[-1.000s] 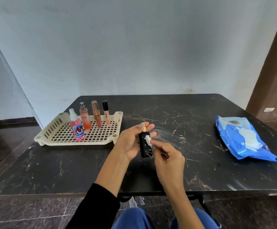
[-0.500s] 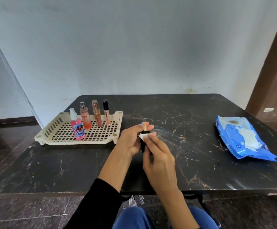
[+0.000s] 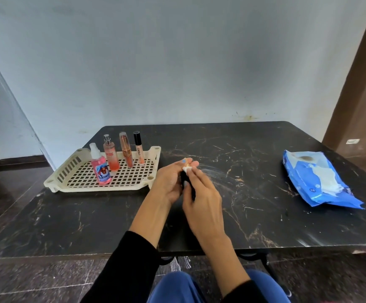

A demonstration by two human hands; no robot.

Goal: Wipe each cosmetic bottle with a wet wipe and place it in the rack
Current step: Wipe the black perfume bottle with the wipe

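Head view: four bottles (image 3: 116, 157) in rack (image 3: 72, 186).

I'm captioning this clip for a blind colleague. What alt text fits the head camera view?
Over a black marble table, the left hand holds a small black bottle while the right hand presses a white wet wipe to its top. Four cosmetic bottles stand in a cream rack at left; a blue wipes pack lies at right.

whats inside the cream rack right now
Four bottles stand upright in the cream rack: a pink spray bottle, a peach mist bottle, a rose-gold tube and a lip gloss. Nothing visibly hidden.
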